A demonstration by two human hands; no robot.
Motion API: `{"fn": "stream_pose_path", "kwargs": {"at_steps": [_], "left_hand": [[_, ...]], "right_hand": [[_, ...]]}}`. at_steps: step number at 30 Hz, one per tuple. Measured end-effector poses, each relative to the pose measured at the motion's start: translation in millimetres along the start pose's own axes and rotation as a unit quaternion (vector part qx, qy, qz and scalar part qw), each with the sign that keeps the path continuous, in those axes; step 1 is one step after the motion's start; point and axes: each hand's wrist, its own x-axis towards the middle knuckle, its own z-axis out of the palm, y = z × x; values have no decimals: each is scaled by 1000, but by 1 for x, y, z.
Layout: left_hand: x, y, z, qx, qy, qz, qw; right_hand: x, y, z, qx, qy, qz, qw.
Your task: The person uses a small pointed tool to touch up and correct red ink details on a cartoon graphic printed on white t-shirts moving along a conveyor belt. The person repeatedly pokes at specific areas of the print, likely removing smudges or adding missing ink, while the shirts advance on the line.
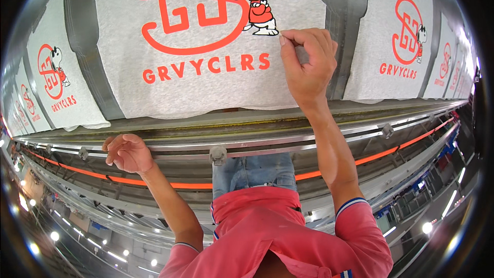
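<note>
From here I see the right hand with thumb and forefinger pinched, whether on anything I cannot tell, the printed grey fabric beneath and left of it, the left hand half-curled, empty

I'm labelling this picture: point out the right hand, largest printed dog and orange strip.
Right hand [314, 69], head view: its middle.
Largest printed dog [261, 14], head view: its red shirt.
Orange strip [190, 186], head view: stretch left of centre.

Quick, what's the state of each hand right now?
Left hand: open, fingers loosely curled, empty.
Right hand: closed in a pinch beside the printed dog; whether it holds anything cannot be told.
</note>
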Motion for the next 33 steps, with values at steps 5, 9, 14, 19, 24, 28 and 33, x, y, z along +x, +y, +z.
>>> {"fn": "stream_pose_path", "kwargs": {"at_steps": [5,9,14,19,24,28,33], "left_hand": [[1,-4,0,10,-28,-18,999],[3,-1,2,18,-19,-33,999],[2,1,-2,14,-31,-39,999],[4,-1,-1,15,-36,-42,998],[3,2,-3,10,-36,-39,999],[3,0,-2,-2,-31,-32,999],[0,-5,8,36,-10,18,999]], "right_hand": [[0,2,2,-23,-6,-10,1000],[0,2,1,-30,-7,-10,999],[1,0,3,-36,-10,-15,999],[1,1,2,-29,-8,-5,1000],[-1,-1,1,13,8,30,999],[-1,-1,-3,30,8,35,999],[-4,-4,-19,172,23,152,973]]}}
